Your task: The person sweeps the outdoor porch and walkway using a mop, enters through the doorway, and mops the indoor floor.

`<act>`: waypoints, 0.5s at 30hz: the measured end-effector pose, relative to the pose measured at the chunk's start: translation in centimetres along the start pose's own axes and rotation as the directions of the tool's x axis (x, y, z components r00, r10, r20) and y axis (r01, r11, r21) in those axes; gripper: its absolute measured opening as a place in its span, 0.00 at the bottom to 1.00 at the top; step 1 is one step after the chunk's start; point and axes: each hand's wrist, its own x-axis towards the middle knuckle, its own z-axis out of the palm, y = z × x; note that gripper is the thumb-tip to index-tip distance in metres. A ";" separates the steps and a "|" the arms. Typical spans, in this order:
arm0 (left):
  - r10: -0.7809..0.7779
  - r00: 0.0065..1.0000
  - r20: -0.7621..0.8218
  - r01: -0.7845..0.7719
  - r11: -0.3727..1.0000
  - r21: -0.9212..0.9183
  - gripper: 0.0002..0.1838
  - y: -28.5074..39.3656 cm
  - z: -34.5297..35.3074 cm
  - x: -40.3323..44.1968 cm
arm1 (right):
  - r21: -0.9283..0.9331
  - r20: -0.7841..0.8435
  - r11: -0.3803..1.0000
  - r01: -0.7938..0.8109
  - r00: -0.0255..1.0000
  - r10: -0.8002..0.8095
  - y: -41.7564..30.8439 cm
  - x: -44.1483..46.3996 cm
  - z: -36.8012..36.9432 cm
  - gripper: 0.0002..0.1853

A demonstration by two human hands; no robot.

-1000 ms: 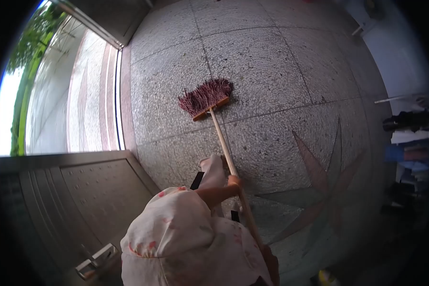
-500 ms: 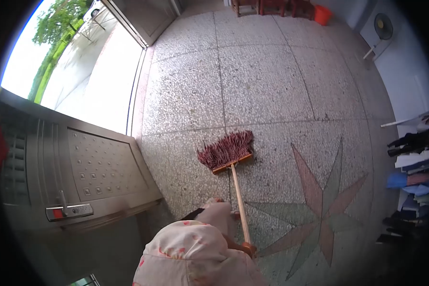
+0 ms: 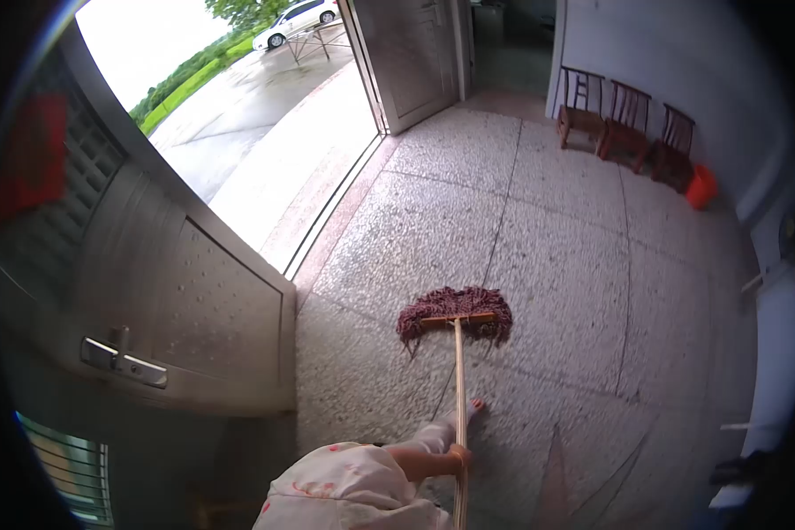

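A mop with a long pale wooden handle stretches forward from the bottom of the head view. Its dark red, stringy mop head lies spread on the speckled floor, fixed to an orange-brown crossbar. Around the handle, low in the view, my left hand is closed. The forearm comes out of a pale sleeve with red spots. Just behind the handle a leg and a foot show in part. My right hand is out of view, and the handle's lower end runs past the frame edge.
An open metal door with a lever handle stands on the left, beside a doorway to the bright outside. Wooden chairs and a red bucket line the far right wall. Dark items sit at the right edge.
The view has swung up and left, bringing the chairs and bucket further into sight. The mop head has turned, its crossbar now nearly level, with strands spread to both sides.
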 end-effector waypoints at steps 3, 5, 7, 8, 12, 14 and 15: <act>0.060 0.998 -0.016 -0.060 0.997 -0.055 0.19 16.5 1.9 0.2 | 0.036 0.028 0.999 0.003 1.000 -0.004 -10.3 4.7 -1.7 0.20; 0.096 0.994 -0.044 -0.099 0.991 -0.093 0.20 26.6 3.9 0.4 | 0.057 0.061 0.998 0.003 0.998 -0.006 -15.3 7.9 -2.4 0.19; 0.196 0.980 -0.039 -0.199 0.977 -0.080 0.20 31.9 3.7 -1.3 | 0.040 0.002 0.986 0.163 0.987 -0.163 -19.1 15.1 -2.1 0.06; 0.279 0.960 -0.017 -0.279 0.959 -0.050 0.20 35.1 3.4 -3.6 | 0.136 -0.008 0.967 0.214 0.977 -0.215 -23.6 16.6 -2.0 0.05; 0.515 0.857 -0.021 -0.505 0.847 0.166 0.24 42.9 4.5 1.7 | 0.204 0.040 0.936 0.288 0.953 -0.301 -34.7 26.2 -2.1 0.04; 0.520 0.853 -0.040 -0.503 0.840 0.204 0.24 45.9 5.0 3.3 | 0.287 0.142 0.925 0.248 0.944 -0.297 -38.6 26.8 -2.9 0.03; 0.531 0.846 -0.041 -0.506 0.826 0.249 0.23 47.0 5.3 3.0 | 0.285 0.150 0.927 0.245 0.943 -0.296 -39.1 26.8 -3.3 0.03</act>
